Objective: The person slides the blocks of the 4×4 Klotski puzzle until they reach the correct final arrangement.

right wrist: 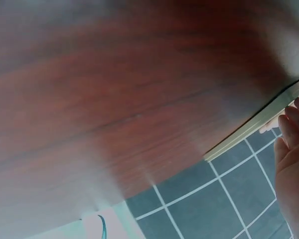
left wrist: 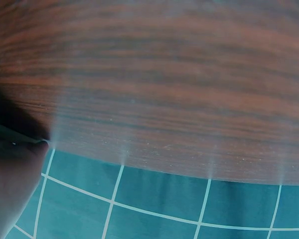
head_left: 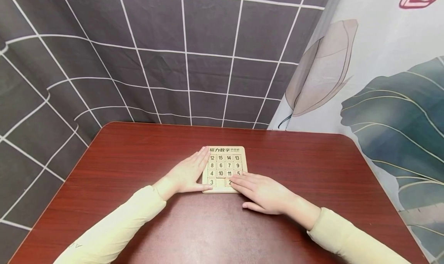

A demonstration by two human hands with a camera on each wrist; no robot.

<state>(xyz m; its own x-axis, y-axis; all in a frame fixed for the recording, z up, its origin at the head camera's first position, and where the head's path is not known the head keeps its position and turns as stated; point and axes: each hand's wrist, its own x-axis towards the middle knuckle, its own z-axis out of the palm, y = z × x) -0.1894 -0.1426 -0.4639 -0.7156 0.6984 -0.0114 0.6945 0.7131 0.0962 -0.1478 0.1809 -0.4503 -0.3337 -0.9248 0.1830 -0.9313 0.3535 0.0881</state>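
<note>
Head view: sliding number puzzle (head_left: 224,165) flat on tabletop (head_left: 295,156). Left hand (head_left: 187,173) lies along left edge, fingers extended, grip unclasped; likely steadies board. Right hand (head_left: 265,192), fingers straight, rests over lower-right tiles (head_left: 238,172), presumably for sliding. Puzzle pale, wood-toned, dark numerals; vacant slot (head_left: 220,183) between "3" and "2". Left wrist view: puzzle not visible. Right wrist view: puzzle's pale side beside fingers.
</note>
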